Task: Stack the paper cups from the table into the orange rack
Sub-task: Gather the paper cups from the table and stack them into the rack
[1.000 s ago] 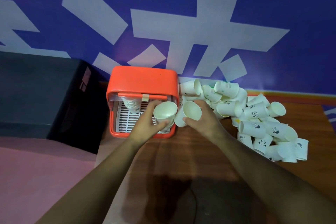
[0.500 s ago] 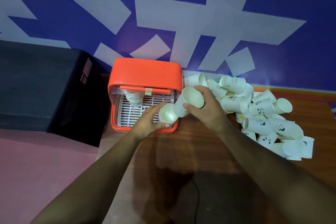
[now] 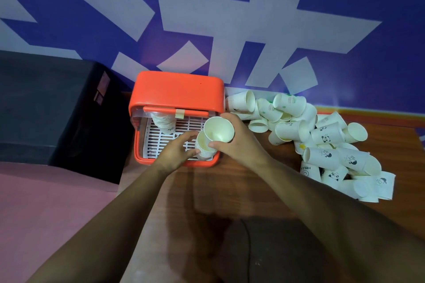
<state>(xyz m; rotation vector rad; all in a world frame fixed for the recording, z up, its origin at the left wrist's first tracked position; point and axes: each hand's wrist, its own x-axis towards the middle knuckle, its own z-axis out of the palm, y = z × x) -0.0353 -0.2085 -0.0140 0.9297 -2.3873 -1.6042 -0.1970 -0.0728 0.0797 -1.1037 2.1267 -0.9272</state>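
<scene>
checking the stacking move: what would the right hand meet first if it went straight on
Probably the short cup stack in the orange rack, which the left hand holds; the cup in the right hand hangs just over it, depth unclear.

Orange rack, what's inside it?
A white slatted tray, a back-left cup stack, and a front-right stack that the left hand holds. The right hand, its cup and the orange lid hide part of the tray.
</scene>
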